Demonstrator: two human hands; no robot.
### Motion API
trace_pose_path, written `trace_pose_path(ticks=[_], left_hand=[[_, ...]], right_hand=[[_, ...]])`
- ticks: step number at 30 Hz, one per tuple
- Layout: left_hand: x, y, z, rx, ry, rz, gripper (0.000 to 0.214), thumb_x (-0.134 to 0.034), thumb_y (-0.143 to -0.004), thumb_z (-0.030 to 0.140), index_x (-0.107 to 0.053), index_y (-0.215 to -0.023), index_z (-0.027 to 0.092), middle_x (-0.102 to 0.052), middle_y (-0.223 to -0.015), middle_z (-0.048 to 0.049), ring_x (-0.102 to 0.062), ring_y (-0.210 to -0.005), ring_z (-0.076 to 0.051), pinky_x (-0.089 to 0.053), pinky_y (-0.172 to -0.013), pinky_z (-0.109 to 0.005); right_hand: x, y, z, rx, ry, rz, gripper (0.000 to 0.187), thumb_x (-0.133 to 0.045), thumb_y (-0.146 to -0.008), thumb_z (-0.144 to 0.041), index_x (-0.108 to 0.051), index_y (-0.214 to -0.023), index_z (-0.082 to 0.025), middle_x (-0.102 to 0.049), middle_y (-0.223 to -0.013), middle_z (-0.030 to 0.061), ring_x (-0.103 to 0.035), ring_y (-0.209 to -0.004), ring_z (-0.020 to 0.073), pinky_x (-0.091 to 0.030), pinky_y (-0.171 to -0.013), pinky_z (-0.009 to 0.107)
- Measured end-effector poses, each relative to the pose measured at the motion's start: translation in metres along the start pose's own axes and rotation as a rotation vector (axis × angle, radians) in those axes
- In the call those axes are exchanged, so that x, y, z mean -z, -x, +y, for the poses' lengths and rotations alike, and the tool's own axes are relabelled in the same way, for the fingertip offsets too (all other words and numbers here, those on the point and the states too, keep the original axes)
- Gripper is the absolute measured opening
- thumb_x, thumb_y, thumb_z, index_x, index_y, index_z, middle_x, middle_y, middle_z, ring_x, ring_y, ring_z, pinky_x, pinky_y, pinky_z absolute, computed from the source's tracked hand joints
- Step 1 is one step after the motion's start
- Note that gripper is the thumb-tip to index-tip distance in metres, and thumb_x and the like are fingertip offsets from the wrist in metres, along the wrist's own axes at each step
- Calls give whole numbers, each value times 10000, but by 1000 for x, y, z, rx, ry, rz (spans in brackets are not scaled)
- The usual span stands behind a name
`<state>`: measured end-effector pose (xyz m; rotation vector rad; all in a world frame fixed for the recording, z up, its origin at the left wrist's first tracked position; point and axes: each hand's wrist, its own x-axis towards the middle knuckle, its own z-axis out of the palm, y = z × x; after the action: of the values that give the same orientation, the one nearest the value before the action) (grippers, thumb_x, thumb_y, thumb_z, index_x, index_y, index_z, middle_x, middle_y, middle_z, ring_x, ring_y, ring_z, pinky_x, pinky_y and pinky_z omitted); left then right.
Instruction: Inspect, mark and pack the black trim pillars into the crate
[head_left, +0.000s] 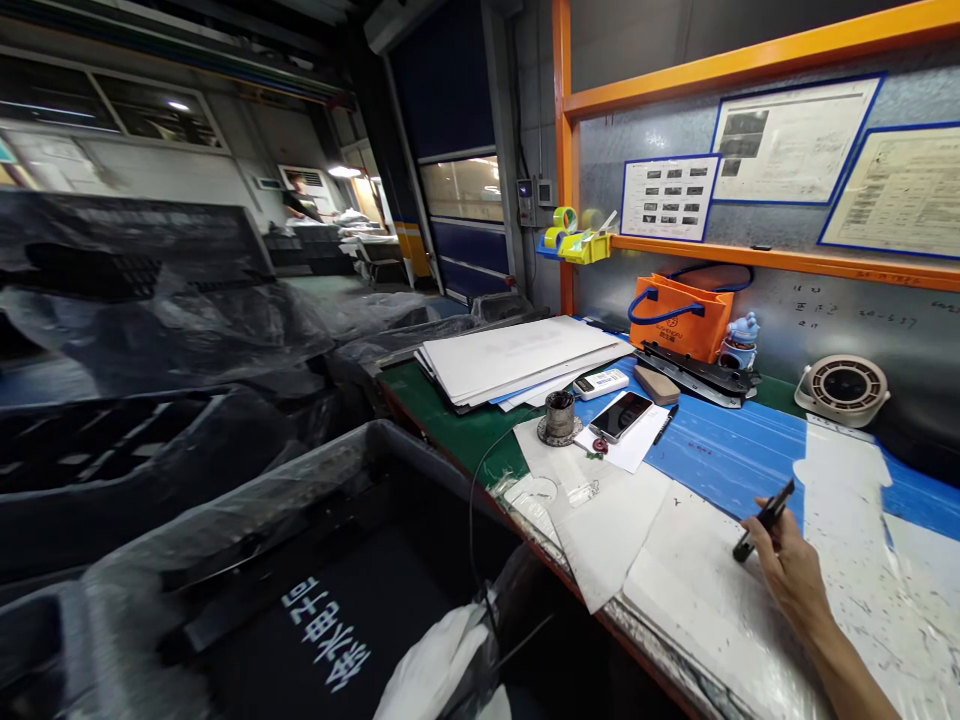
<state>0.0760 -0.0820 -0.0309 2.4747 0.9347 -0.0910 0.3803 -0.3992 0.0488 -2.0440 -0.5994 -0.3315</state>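
My right hand (787, 570) reaches over the workbench and holds a black marker pen (765, 518), its tip pointing down at a white sheet (690, 580) lying on the blue mat (720, 450). The fingers are wrapped around the pen's upper end. My left hand is out of view.
On the bench lie a phone (621, 415) on paper, a stack of white boards (517, 360), a small metal cup (559, 416), an orange bag (679, 318), a round fan (844, 388). Black plastic-wrapped parts (225, 470) fill the left side. A person stands far back.
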Motion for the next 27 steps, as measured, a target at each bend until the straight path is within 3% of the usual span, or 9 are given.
trace_pose_path(ticks=[10,18,27], left_hand=[[-3,-2,-4,-8,17,10,494,-266,-918,382,-530,-1294,201,-582,-1303,-74,-516,-1227,-234,-364,-1060,-343],[-5,-3,-6,2,-16,5,522,-244,-914,383,-516,-1297,156,-567,-1322,-100,-508,-1233,-227,-355,-1066,-345],[-4,-2,-4,3,-8,25,500,-254,-919,372,-533,-1289,184,-590,-1293,-79,-527,-1212,-219,-374,-1044,-327]], right_hand=[[0,0,-1,-9,-2,-17,490,-432,-820,-615,-539,-1026,-183,-686,-792,64,-641,-588,239,-478,-501,303],[-1,-1,0,-27,3,-24,514,-425,-815,-625,-535,-1055,-184,-686,-760,52,-654,-619,251,-489,-528,315],[1,0,-1,-39,5,-16,527,-425,-801,-629,-539,-1045,-177,-681,-746,53,-641,-591,246,-486,-527,316]])
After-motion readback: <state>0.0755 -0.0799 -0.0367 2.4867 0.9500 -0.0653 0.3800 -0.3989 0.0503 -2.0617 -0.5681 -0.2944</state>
